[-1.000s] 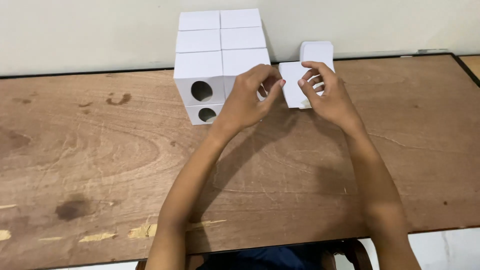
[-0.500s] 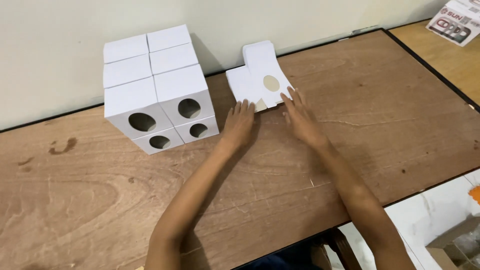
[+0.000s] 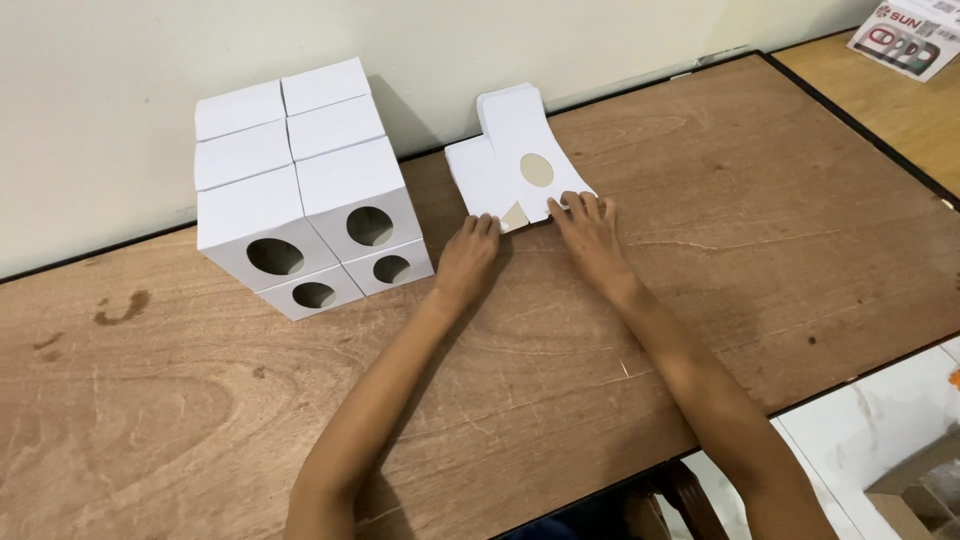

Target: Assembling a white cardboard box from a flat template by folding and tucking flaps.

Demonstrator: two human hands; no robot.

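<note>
Fingers (image 3: 480, 226) of both hands on flat white carton stack's (image 3: 515, 165) near edge

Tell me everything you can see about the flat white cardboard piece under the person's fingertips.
The flat white cardboard piece is an unfolded box blank, seemingly a small stack, lying on the wooden table near the wall. It has a stepped outline, an oval cut-out showing the table through it, and a smaller notch near its front edge. Its far end curls slightly upward. The left hand and right hand touch its near edge with their fingertips.
</note>
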